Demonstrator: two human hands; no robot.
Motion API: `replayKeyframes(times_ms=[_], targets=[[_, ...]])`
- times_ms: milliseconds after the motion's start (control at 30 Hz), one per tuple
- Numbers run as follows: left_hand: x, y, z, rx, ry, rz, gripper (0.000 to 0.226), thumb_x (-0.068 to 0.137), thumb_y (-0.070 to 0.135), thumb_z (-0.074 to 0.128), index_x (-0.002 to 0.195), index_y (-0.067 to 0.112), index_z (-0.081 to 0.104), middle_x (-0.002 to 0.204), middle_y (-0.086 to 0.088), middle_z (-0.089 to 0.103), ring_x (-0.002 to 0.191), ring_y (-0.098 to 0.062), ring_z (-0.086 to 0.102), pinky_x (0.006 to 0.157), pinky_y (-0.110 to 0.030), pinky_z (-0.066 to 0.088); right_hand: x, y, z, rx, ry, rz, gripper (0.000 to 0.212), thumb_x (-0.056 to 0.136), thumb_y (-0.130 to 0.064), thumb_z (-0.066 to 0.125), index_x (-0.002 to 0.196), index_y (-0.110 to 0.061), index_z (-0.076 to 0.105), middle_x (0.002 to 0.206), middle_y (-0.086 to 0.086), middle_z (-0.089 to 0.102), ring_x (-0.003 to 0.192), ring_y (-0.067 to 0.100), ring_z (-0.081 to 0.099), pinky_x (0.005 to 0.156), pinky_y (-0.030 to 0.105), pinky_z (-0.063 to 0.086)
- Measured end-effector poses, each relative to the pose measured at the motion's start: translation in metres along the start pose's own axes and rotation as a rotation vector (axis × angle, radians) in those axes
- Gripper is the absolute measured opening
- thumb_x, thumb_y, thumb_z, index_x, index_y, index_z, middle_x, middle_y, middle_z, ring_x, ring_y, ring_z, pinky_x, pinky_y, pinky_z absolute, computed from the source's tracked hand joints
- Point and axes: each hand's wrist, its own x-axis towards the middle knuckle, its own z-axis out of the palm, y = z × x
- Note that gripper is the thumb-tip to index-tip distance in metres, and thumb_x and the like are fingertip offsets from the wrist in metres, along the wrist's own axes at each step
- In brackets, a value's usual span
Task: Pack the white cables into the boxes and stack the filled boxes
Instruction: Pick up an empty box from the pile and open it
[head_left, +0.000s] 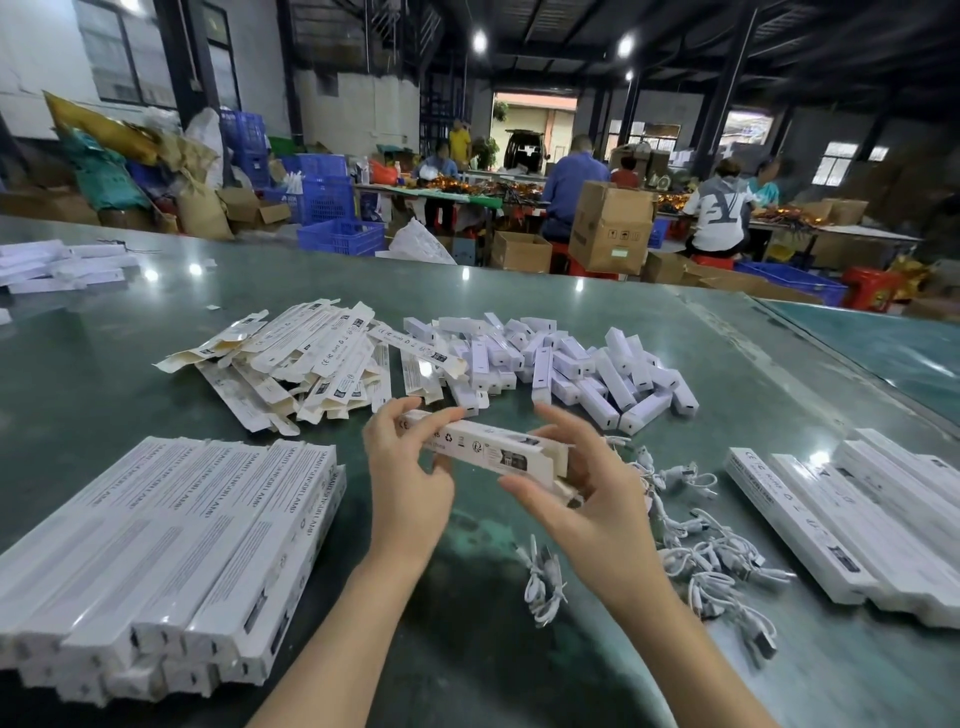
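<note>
Both hands hold one long, slim white cardboard box (485, 451) above a glossy grey-green table (727, 374). The left hand (408, 475) pinches the box's left end between thumb and fingertips, and the right hand (582, 499) cups the right end, thumb underneath and fingers curled over the top edge, where a flap stands partly open. The box's face carries small printed marks and a dark label patch. Whether a cable already lies inside cannot be told. Just right of the hands, a loose tangle of white cables (701, 551) lies on the table, thin rubbery cords coiled into small loops with plug ends; a couple of coils (543, 577) sit apart, below the right wrist. At the left, a neat stack of filled boxes (171, 545) lies in flat, matte white rows with grey lettering along the sides. At the far right rests a second row of long white boxes (857, 509), side by side. Behind the hands, a heap of flattened, unfolded box sleeves (296, 364) shows cream-coloured inner card and printed strips. Beside it lies a jumble of small rectangular white blocks (561, 364), smooth and hard-edged, each with a dark slot at one end.
</note>
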Motion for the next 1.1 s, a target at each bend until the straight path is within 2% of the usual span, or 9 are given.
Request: replayKeyframes(times_ms=[100,167,267,333,400,500,633,867,1100], targets=[[-0.003,0.003,0.004,0.012,0.013,-0.032,0.058,0.082,-0.014,0.064,0.114,0.035,0.062,0.137,-0.003,0.035,0.135,-0.013,0.026,0.103,-0.009,0.019,-0.002,0.003,0.006,-0.147,0.081,-0.090,0.033,0.078,-0.014,0.079,0.104,-0.028,0.065,0.095,-0.007,0.066,0.079,0.005,0.058,0.070,0.014,0.042],[-0.005,0.005,0.008,-0.067,0.043,-0.106,0.050,0.087,-0.003,0.064,0.128,0.024,0.053,0.136,-0.002,0.036,0.133,-0.014,0.031,0.102,-0.013,0.024,-0.002,0.008,0.007,-0.192,0.185,-0.091,0.030,0.078,-0.008,0.078,0.100,-0.024,0.066,0.095,-0.007,0.064,0.084,0.002,0.058,0.072,0.010,0.040],[-0.007,0.010,0.012,-0.244,-0.028,-0.286,0.016,0.095,0.023,0.062,0.110,0.017,0.063,0.109,0.005,0.064,0.104,-0.012,0.061,0.088,-0.022,0.044,-0.001,0.015,0.005,-0.231,0.298,-0.091,0.029,0.077,-0.001,0.078,0.098,-0.015,0.066,0.096,-0.003,0.062,0.083,-0.006,0.054,0.072,0.004,0.037],[-0.009,0.014,0.016,-0.352,-0.174,-0.383,0.038,0.092,0.048,0.057,0.091,0.013,0.072,0.080,0.001,0.074,0.074,-0.012,0.069,0.066,-0.021,0.047,-0.002,0.019,0.005,-0.267,0.287,-0.098,0.031,0.075,0.001,0.078,0.100,-0.012,0.066,0.095,-0.003,0.059,0.082,-0.008,0.052,0.072,0.002,0.037],[-0.011,0.018,0.018,-0.380,-0.310,-0.408,0.052,0.080,0.066,0.052,0.079,0.018,0.074,0.070,-0.001,0.074,0.059,-0.009,0.064,0.051,-0.014,0.041,-0.004,0.022,0.008,-0.314,0.215,-0.109,0.034,0.074,0.003,0.078,0.104,-0.010,0.066,0.099,-0.002,0.057,0.090,-0.009,0.051,0.078,0.003,0.038],[-0.013,0.014,0.019,-0.401,-0.331,-0.420,0.045,0.082,0.060,0.060,0.080,0.017,0.073,0.069,-0.001,0.072,0.058,-0.009,0.061,0.046,-0.011,0.037,-0.007,0.024,0.014,-0.343,0.074,-0.145,0.040,0.074,0.001,0.078,0.110,-0.011,0.065,0.106,-0.001,0.057,0.096,-0.011,0.050,0.080,0.004,0.039],[-0.006,0.004,0.018,-0.492,-0.228,-0.540,0.030,0.091,0.040,0.066,0.095,0.010,0.070,0.071,-0.001,0.071,0.061,-0.011,0.061,0.044,-0.022,0.039,-0.009,0.022,0.017,-0.321,-0.062,-0.135,0.037,0.083,-0.016,0.073,0.118,-0.020,0.061,0.111,-0.010,0.057,0.095,-0.001,0.054,0.078,0.012,0.045],[0.002,-0.007,0.016,-0.548,-0.087,-0.574,0.040,0.087,0.042,0.069,0.102,0.004,0.064,0.059,0.009,0.064,0.047,-0.004,0.051,0.041,-0.019,0.035,-0.010,0.027,0.015,-0.301,-0.004,-0.007,0.027,0.083,-0.016,0.073,0.107,-0.027,0.064,0.096,-0.017,0.060,0.091,0.001,0.056,0.079,0.018,0.045],[0.002,-0.010,0.017,-0.578,-0.071,-0.570,0.043,0.086,0.043,0.070,0.106,0.006,0.063,0.065,0.006,0.068,0.050,-0.003,0.054,0.041,-0.018,0.036,-0.009,0.024,0.017,-0.299,-0.022,-0.096,0.016,0.087,-0.017,0.069,0.100,-0.026,0.070,0.100,-0.009,0.057,0.094,0.007,0.058,0.080,0.020,0.046]])
